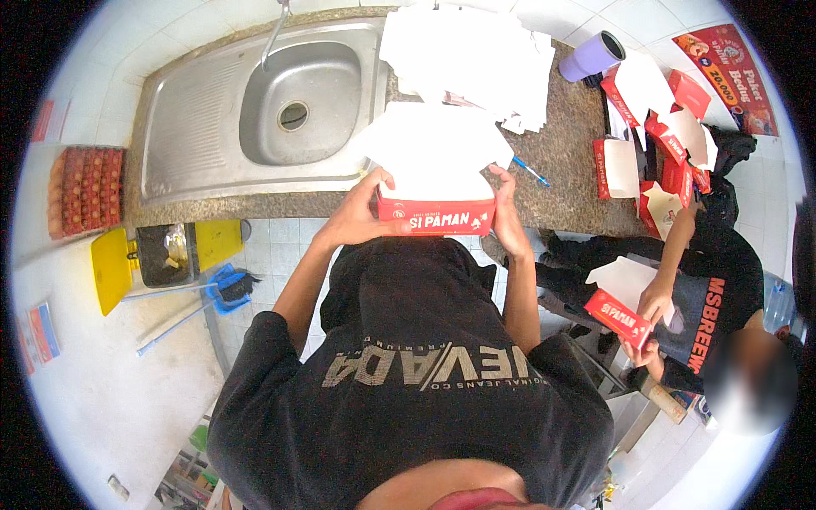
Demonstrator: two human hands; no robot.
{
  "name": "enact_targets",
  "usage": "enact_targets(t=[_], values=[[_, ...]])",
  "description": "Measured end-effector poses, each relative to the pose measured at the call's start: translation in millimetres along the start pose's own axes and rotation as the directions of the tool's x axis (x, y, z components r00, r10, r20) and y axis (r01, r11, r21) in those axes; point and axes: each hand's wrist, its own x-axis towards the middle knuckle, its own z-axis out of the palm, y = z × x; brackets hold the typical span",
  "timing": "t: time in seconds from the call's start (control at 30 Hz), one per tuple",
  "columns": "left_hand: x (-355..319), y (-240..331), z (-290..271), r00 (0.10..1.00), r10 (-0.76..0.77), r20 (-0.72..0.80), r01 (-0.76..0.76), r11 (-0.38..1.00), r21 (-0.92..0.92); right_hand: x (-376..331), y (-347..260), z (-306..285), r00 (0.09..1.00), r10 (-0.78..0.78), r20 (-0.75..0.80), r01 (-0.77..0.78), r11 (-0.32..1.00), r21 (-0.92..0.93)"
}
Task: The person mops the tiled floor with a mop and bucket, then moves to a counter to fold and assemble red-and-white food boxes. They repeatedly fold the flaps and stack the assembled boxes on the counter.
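Both hands, left hand (361, 212) and right hand (507, 212), clasp the red-and-white carton (435, 200) at the worktop (569, 161) edge; steady even pressure on both ends should keep it square.

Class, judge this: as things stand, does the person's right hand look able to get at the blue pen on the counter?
Probably yes. The right hand grips the red box, but the blue pen lies just beyond it on bare counter, nothing between.

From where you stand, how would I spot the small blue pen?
Find the speckled stone counter right of the steel sink. The thin blue pen lies bare on it, beyond the right hand gripping the red-and-white carton. It is the only slim blue stick among paper sheets.
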Motion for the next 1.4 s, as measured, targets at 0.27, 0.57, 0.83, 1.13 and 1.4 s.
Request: enact_targets(t=[0.27, 0.57, 0.83, 1.13, 1.4], values=[[-2.7, 18.7, 10.7, 0.993, -0.079, -0.084, 0.072, 0.994, -0.084, -8.2, -22.7, 7.9, 0.980, -0.059, 0.190, 0.090, 0.983, -0.157], [-7.8, 20.6, 22.2, 0.991, -0.005, -0.135, 0.002, 1.000, -0.023, -12.5, -43.1, 15.1, 0.974, 0.038, 0.225, 0.023, 0.964, -0.263], [-4.5, 28.0, 23.2, 0.994, 0.014, -0.109, -0.011, 0.999, 0.031, -12.6, -45.1, 8.7, 0.958, 0.013, 0.286, 0.068, 0.960, -0.272], [4.5, 15.9, 16.1, 0.993, 0.060, -0.102, -0.047, 0.992, 0.120, 0.6, -34.0, -6.5, 0.951, -0.103, 0.293, 0.196, 0.931, -0.309], [32.5, -80.2, 13.4, 0.957, 0.253, -0.142, -0.119, 0.787, 0.606, 53.5, -98.9, -9.6, 0.782, 0.564, 0.266, 0.055, 0.362, -0.930]])
